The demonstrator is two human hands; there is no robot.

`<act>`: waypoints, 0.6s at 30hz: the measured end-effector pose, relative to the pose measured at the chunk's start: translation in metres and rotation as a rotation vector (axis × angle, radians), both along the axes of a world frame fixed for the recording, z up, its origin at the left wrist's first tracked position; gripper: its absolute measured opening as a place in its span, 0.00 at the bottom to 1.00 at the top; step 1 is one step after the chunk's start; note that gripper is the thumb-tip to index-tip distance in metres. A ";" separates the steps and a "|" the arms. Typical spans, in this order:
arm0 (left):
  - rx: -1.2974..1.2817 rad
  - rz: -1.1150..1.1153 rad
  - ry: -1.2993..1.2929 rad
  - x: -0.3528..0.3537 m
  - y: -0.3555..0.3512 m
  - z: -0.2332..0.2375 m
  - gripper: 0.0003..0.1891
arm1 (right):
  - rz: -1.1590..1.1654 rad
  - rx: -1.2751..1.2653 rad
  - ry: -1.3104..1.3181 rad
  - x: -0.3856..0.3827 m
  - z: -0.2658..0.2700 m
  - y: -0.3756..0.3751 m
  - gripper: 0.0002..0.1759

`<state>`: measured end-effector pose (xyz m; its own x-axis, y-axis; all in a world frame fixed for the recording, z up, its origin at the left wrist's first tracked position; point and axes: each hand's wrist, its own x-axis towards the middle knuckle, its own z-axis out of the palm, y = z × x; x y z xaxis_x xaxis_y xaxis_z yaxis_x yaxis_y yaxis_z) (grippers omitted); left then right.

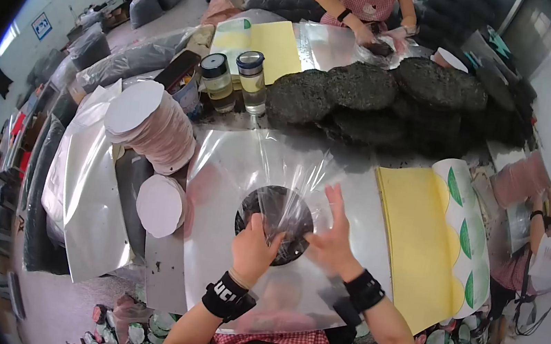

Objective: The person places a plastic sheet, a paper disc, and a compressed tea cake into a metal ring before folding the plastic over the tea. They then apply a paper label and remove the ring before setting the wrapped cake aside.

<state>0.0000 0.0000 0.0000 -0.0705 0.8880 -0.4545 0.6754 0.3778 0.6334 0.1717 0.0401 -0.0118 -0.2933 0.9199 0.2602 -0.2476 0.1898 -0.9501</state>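
A round black disc [290, 249] lies on a clear plastic sheet [208, 260] in front of me, with gathered transparent film [276, 165] over its upper part. My left hand [254, 249] is at the disc's lower left, its fingers closed on the film. At the disc's right edge is my right hand [335, 239], with fingers spread and slightly blurred; the film runs close to its thumb. Black bands are around both wrists.
Stacked black discs [362, 93] stand beyond the sheet, beside two lidded jars [218, 81]. White round papers [150, 121] are piled left, yellow sheets [415, 246] right. A co-worker [367, 3] handles a dark item across the table; another person [549, 260] is at right.
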 end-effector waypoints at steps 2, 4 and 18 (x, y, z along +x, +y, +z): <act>0.352 0.022 0.096 -0.001 -0.007 -0.004 0.31 | -0.402 0.321 -0.475 -0.029 0.017 0.007 0.52; 0.619 0.004 0.053 -0.005 -0.015 -0.015 0.30 | -0.325 0.434 -0.583 -0.043 -0.005 0.000 0.46; 0.735 -0.093 -0.289 -0.016 0.000 -0.023 0.49 | -0.597 -0.143 -0.125 -0.021 -0.024 0.071 0.20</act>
<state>-0.0164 0.0003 -0.0229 0.0498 0.9639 0.2615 0.4546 -0.2550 0.8534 0.1505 0.1115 -0.0359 0.2618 0.9577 0.1194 -0.0229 0.1299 -0.9913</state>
